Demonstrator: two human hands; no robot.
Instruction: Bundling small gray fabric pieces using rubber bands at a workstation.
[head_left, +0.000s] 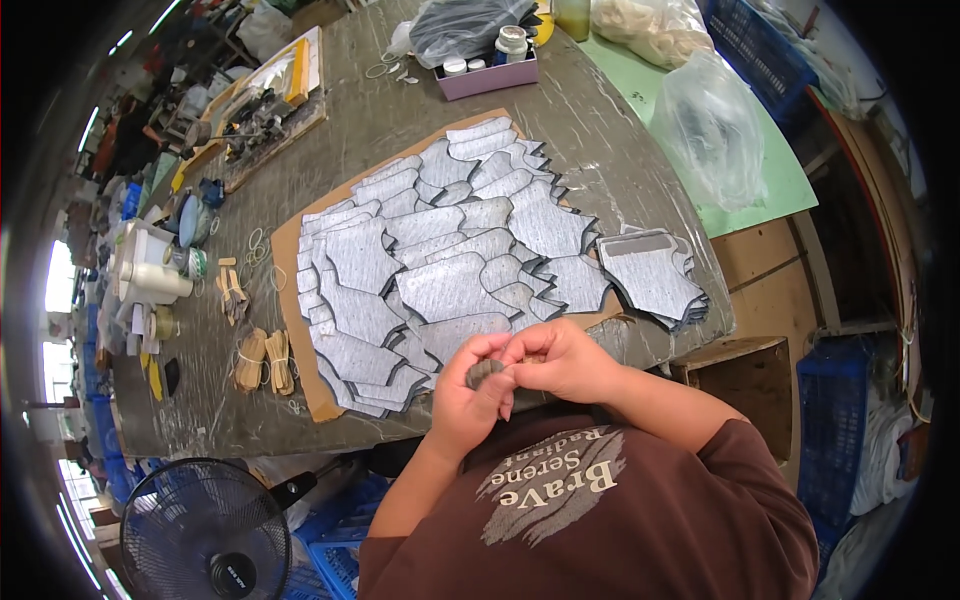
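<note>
Close to my body, at the table's near edge, my left hand (462, 398) is closed around a small grey-brown bundle (484, 374), which looks like thin strips seen end-on. My right hand (562, 362) meets it from the right, thumb and fingers pinched together against the bundle; most of what lies between the fingers is hidden. Just beyond both hands, overlapping grey cut pieces (450, 285) with curved and jagged dark edges cover a brown cardboard sheet (290, 290). A separate stack of the same pieces (650, 275) sits to the right.
Left of the cardboard lie tied bundles of tan strips (262, 362) and loose rubber bands (258, 245). A purple box (490, 78) with jars stands at the far side. Clear plastic bags (710, 130) rest on a green surface at right. A black fan (208, 530) stands at lower left.
</note>
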